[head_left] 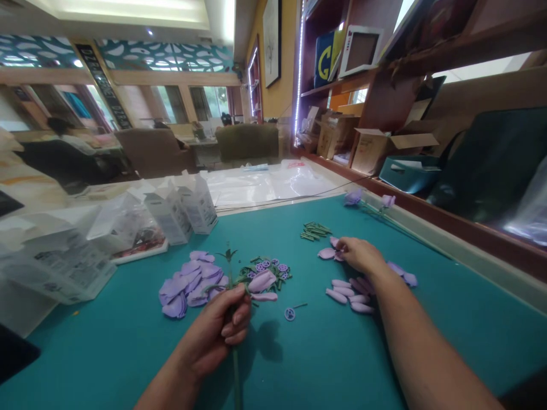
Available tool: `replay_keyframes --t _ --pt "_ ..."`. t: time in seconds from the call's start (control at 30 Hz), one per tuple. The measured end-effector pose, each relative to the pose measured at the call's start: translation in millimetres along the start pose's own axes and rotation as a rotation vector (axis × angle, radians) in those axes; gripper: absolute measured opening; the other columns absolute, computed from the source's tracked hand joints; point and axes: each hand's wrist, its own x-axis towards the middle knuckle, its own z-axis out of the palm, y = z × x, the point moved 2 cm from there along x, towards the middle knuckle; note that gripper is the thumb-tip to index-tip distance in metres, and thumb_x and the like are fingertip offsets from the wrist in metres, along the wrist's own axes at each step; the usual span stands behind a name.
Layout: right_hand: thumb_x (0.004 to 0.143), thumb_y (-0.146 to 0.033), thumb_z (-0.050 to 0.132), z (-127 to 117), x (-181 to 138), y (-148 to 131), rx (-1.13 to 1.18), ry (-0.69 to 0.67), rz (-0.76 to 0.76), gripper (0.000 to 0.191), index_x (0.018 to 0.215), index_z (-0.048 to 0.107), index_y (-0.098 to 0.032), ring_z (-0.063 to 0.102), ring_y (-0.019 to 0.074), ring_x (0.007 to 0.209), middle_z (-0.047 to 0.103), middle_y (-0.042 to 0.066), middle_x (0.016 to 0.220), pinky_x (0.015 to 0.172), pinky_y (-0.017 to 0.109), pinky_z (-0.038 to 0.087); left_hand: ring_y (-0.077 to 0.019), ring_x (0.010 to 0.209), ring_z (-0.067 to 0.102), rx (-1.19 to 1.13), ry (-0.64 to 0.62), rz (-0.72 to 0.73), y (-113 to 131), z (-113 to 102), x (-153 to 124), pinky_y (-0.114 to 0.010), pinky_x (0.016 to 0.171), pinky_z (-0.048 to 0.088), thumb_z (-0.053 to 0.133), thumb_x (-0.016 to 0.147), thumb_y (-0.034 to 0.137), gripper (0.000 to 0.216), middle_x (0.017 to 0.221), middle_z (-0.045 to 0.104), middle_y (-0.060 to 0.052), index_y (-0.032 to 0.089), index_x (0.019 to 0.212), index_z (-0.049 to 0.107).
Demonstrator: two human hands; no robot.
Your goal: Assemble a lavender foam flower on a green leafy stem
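My left hand point(231, 322) is closed around the green stem of an artificial flower point(236, 364), held upright in front of me. Leafy green tips top the stem, and pale pink petals point(261, 281) stick out to the right beside my fingers. Farther right, my right hand point(356, 253) reaches down to a few rounded pink petals point(327, 253), its fingertips drawn together on one; the hand partly hides it. Slimmer pink pieces point(348, 291) lie below that wrist. Between the hands are purple wheel-shaped parts with green bits point(280, 267) and one loose purple wheel point(289, 314) with a thin stalk.
Left of the stem lies a heap of purple petals point(188, 287). Short green sticks point(315, 230) are piled near the right hand. Open white boxes point(199, 204) stand at the left on the teal mat point(141, 353). Finished-looking purple flowers point(354, 197) lie at the back right edge.
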Motion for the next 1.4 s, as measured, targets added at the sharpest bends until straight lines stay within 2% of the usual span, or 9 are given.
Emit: replay_keyframes --t 0.3,0.5,0.67,0.77,0.83,0.93,1.1,1.23,1.4 --pt "0.078 -0.016 0.064 13 8 7 0.030 0.046 -0.041 0.020 0.094 0.073 -0.022 0.066 0.0243 0.088 0.073 0.009 0.098 0.067 0.028 0.040 -0.0003 0.037 0.015 0.003 -0.003 -0.009 -2 -1 -2 -0.012 0.036 0.019 0.062 0.084 0.029 0.025 0.047 0.040 0.008 0.014 0.067 0.051" --pt "0.069 -0.007 0.066 17 10 8 0.074 0.092 -0.054 0.014 0.068 0.068 -0.021 0.064 0.0235 0.071 0.068 0.007 0.071 0.057 0.029 0.034 -0.0006 0.036 0.016 -0.025 -0.015 -0.025 -3 -2 -3 -0.012 0.036 0.018 0.060 0.084 0.029 0.024 0.046 0.041 0.007 0.013 0.068 0.054" --pt "0.069 -0.023 0.070 -2 2 4 0.068 0.084 -0.052 0.011 0.060 0.064 -0.021 0.061 0.0256 0.065 0.064 0.010 0.070 0.052 0.031 0.032 -0.0004 0.035 0.018 -0.069 -0.035 -0.035 -4 -3 -1 -0.012 0.034 0.018 0.062 0.081 0.027 0.022 0.045 0.043 0.006 0.012 0.066 0.057" --pt "0.073 -0.033 0.063 -15 -6 -9 0.141 0.118 -0.128 0.013 0.066 0.062 -0.022 0.061 0.0264 0.070 0.067 0.010 0.078 0.053 0.031 0.037 -0.0006 0.034 0.019 -0.083 -0.037 -0.044 -5 -3 0 -0.012 0.034 0.018 0.061 0.082 0.025 0.022 0.045 0.044 0.006 0.011 0.066 0.057" --pt "0.079 -0.035 0.055 -18 -14 -24 0.234 0.110 -0.193 0.015 0.072 0.059 -0.023 0.062 0.0229 0.067 0.068 0.005 0.073 0.056 0.031 0.041 -0.0008 0.034 0.020 -0.089 -0.028 -0.051 -5 -3 0 -0.013 0.034 0.018 0.059 0.083 0.024 0.022 0.045 0.044 0.005 0.011 0.066 0.058" --pt "0.084 -0.037 0.047 -17 -31 -53 0.519 0.081 -0.366 0.018 0.077 0.054 -0.023 0.061 0.0184 0.063 0.067 0.001 0.068 0.060 0.030 0.045 -0.0009 0.034 0.021 -0.092 -0.002 -0.069 -6 -3 2 -0.013 0.034 0.018 0.055 0.086 0.023 0.022 0.045 0.044 0.005 0.011 0.067 0.058" --pt "0.089 -0.035 0.046 -17 -61 -92 0.640 0.127 -0.598 0.021 0.090 0.062 -0.022 0.059 0.0169 0.061 0.065 0.001 0.071 0.056 0.029 0.046 -0.0006 0.033 0.021 -0.076 0.021 -0.135 -9 -2 4 -0.013 0.034 0.016 0.052 0.088 0.024 0.023 0.047 0.045 0.005 0.011 0.070 0.058" --pt "0.090 -0.029 0.047 -15 -77 -105 0.728 0.114 -0.718 0.021 0.103 0.062 -0.020 0.066 0.0190 0.073 0.071 0.006 0.088 0.061 0.030 0.050 -0.0007 0.032 0.020 -0.046 0.021 -0.178 -12 -1 5 -0.014 0.034 0.015 0.047 0.091 0.024 0.026 0.046 0.044 0.006 0.011 0.070 0.057" --pt "0.088 -0.019 0.051 -12 -86 -109 0.711 0.149 -0.752 0.010 0.091 0.060 -0.021 0.066 0.0186 0.075 0.069 0.004 0.082 0.063 0.030 0.051 -0.0007 0.032 0.019 0.022 0.036 -0.189 -16 3 5 -0.014 0.034 0.015 0.048 0.090 0.024 0.026 0.044 0.044 0.006 0.012 0.069 0.056"
